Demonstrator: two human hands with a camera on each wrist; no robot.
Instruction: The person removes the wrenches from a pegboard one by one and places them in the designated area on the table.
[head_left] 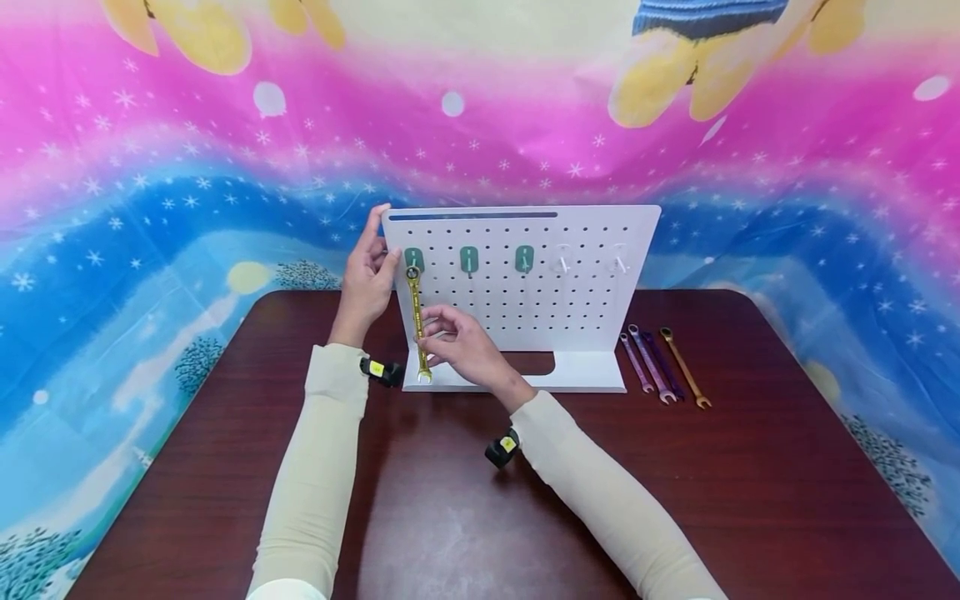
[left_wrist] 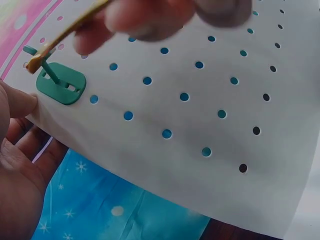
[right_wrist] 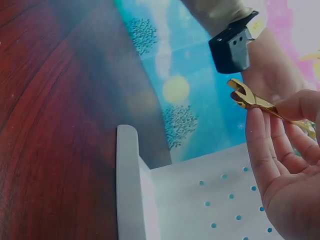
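A white pegboard stands upright on the table. My left hand grips its upper left edge, thumb on the front face and fingers behind. Between thumb and fingers my right hand pinches a gold combination wrench, hanging nearly vertical with its open end down. Up at the leftmost green hook, the wrench's ring end meets the hook's peg; in the left wrist view the peg tip shows beyond the ring.
Two more green hooks and two clear hooks line the board's same row. Right of the board, several wrenches lie on the dark wooden table, among them a gold one and a pink one. A patterned cloth hangs behind.
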